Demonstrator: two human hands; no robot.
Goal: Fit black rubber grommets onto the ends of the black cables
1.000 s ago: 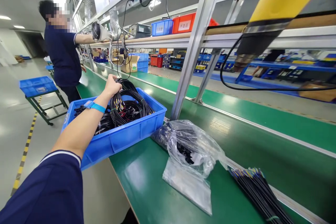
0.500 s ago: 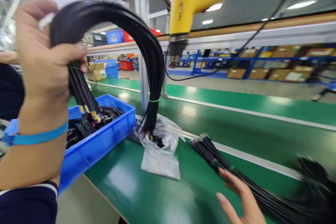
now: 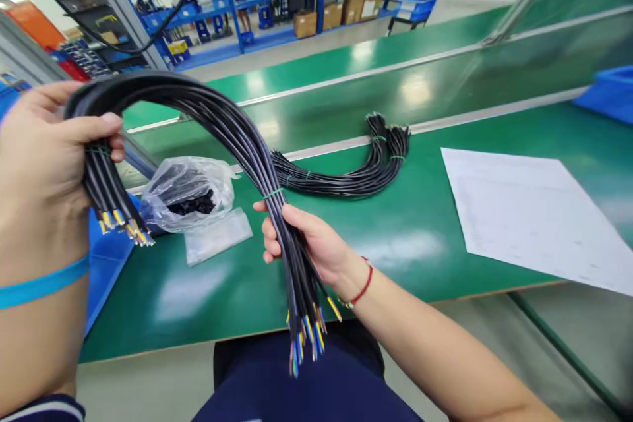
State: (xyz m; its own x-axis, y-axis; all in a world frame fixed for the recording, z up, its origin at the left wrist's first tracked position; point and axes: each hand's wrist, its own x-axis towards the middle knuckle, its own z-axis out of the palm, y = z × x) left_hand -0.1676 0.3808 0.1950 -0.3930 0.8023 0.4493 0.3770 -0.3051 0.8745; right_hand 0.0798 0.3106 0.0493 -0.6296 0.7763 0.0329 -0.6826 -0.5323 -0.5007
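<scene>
A thick bundle of black cables [image 3: 212, 109] arches between my two hands, above the front of the green bench. My left hand [image 3: 59, 138] is closed around one end, beside a green tie; stripped wire tips hang below it. Lower down, at the other end, my right hand [image 3: 306, 237] grips the same bundle just under a second green tie. Yellow, blue and brown wire ends spread out beneath that hand. Behind the bundle, a second cable bundle [image 3: 346, 184] lies curved on the bench, tied in several places.
A clear plastic bag [image 3: 192, 188] with small black parts stands on the bench, a flat clear packet [image 3: 217, 237] before it. White paper [image 3: 534, 211] lies at right. Blue bins [image 3: 608, 95] [image 3: 106, 264] are at the right edge and left. A metal rail [image 3: 445, 122] runs behind.
My right hand has come from beside the bench bundle to grip the hanging end of the held bundle. My left hand keeps its hold. The view has turned right and down.
</scene>
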